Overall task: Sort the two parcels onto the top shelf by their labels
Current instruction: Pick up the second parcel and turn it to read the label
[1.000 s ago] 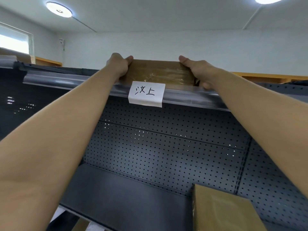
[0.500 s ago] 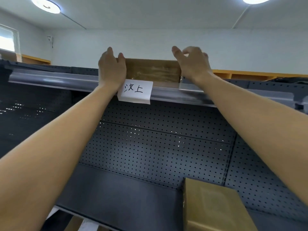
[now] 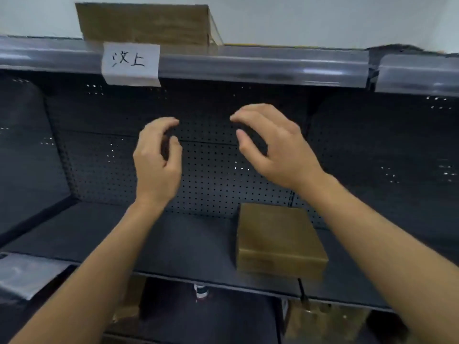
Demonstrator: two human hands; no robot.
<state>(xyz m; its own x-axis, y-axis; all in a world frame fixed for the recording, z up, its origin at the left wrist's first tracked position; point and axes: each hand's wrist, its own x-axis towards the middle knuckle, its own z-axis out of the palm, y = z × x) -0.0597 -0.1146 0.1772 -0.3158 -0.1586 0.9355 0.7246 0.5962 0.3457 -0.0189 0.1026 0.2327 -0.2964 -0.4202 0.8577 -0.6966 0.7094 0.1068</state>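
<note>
A brown cardboard parcel (image 3: 146,23) rests on the top shelf (image 3: 260,68), just above a white paper label (image 3: 131,63) with handwritten characters stuck on the shelf's front rail. A second brown parcel (image 3: 278,240) lies flat on the dark shelf below (image 3: 173,244), right of centre. My left hand (image 3: 157,161) and my right hand (image 3: 272,147) hover in front of the perforated back panel, between the two shelves. Both are empty with fingers curled and apart, above and to the left of the lower parcel.
The black pegboard back panel (image 3: 211,170) closes the bay behind my hands. A second rail section (image 3: 417,75) continues at the right. Below the middle shelf are more cardboard boxes (image 3: 320,324) and a small bottle (image 3: 200,291).
Both hands have let go of the upper parcel and dropped below the top shelf. The view has tilted down, bringing the lower parcel fully into sight.
</note>
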